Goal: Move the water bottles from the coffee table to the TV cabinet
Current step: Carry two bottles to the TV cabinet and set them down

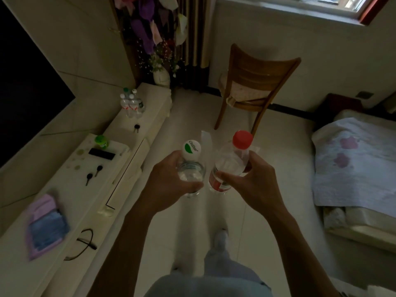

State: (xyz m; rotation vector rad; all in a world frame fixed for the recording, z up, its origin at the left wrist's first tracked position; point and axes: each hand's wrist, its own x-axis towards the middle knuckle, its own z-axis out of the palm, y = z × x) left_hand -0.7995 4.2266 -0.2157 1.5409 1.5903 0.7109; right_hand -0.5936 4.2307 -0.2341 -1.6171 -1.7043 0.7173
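My left hand (169, 185) grips a clear water bottle with a white cap (191, 150), held upright over the floor. My right hand (252, 183) grips a second clear bottle with a red cap (242, 139) and a red label. The two bottles are side by side, almost touching. The cream TV cabinet (90, 202) runs along the left wall. Several water bottles (131, 103) stand together on its far end. The coffee table is not in view.
A dark TV screen (25, 86) hangs above the cabinet. On the cabinet lie keys (137, 127), a green-lidded jar (101, 142), a black remote (101, 154), folded cloth (46, 226) and a cable. A wooden chair (252, 86) stands ahead; a bed (355, 163) is at right.
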